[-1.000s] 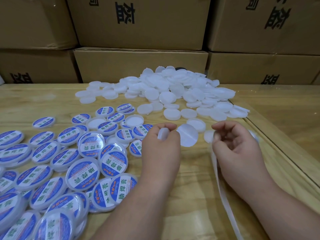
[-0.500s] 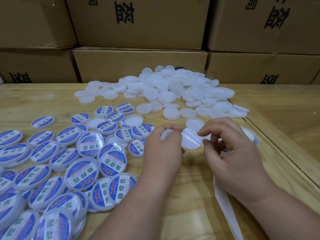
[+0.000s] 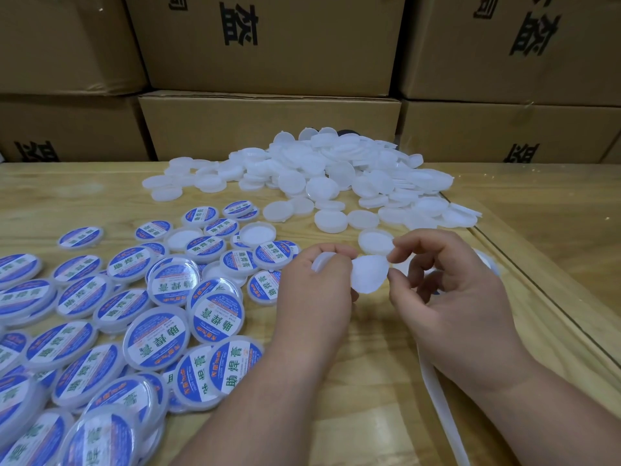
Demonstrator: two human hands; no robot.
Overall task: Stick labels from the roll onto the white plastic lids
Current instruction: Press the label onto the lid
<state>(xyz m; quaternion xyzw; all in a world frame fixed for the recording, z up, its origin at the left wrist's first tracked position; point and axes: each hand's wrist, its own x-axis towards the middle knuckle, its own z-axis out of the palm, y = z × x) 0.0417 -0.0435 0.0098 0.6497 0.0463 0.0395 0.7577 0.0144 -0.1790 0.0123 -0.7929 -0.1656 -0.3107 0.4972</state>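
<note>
My left hand [image 3: 319, 294] grips a small white lid [image 3: 322, 263] between thumb and fingers, just above the table. My right hand [image 3: 450, 290] pinches the right edge of a round white label [image 3: 368, 274], which shows its blank side and reaches across to my left hand's fingertips. A white backing strip [image 3: 438, 395] trails from under my right hand toward the bottom edge. Part of the label roll [image 3: 488, 260] shows behind my right hand. A pile of plain white lids [image 3: 336, 176] lies farther back.
Several lids with blue labels [image 3: 158, 338] cover the left of the wooden table [image 3: 379, 364]. Stacked cardboard boxes [image 3: 268, 126] wall off the back. A glass sheet's edge [image 3: 537, 287] runs diagonally on the right.
My right hand moved left from the strip and took the round label by its right edge. The label now lies bent between both hands. My left hand kept its place with the lid.
</note>
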